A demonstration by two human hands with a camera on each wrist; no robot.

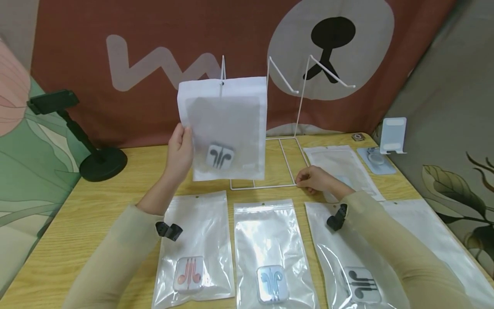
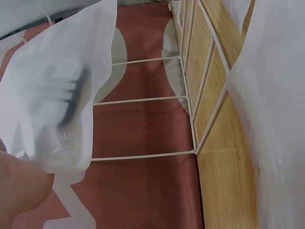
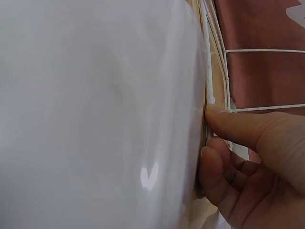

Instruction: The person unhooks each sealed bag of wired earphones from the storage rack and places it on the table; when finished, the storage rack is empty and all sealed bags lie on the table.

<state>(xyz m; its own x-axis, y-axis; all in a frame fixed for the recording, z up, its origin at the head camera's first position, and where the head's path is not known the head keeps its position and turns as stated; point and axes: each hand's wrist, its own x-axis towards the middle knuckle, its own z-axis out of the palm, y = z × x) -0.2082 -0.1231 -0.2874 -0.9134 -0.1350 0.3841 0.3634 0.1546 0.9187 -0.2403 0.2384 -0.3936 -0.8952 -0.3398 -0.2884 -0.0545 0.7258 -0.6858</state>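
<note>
A white zip bag [image 1: 231, 120] with dark-printed boxed earphones [image 1: 220, 157] near its bottom hangs by its top hole on the left hook of a white wire rack [image 1: 266, 186]. My left hand [image 1: 180, 150] pinches the bag's left edge; the left wrist view shows the thumb [image 2: 24, 186] at the bag's lower corner. With thumb and fingers, my right hand [image 1: 316, 179] grips the front right corner of the rack's base. In the right wrist view a large pale bag surface [image 3: 95, 114] covers much of the picture, beside the pinching right hand [image 3: 252, 162].
In front lie bags with pink earphones [image 1: 189, 274], blue earphones [image 1: 272, 283] and dark earphones [image 1: 362, 285]. More bags lie at the right, one behind my right hand [image 1: 332, 159]. A black stand [image 1: 102, 163] is at left, a phone holder [image 1: 393, 135] at right. Two hooks [image 1: 285, 77] bear nothing.
</note>
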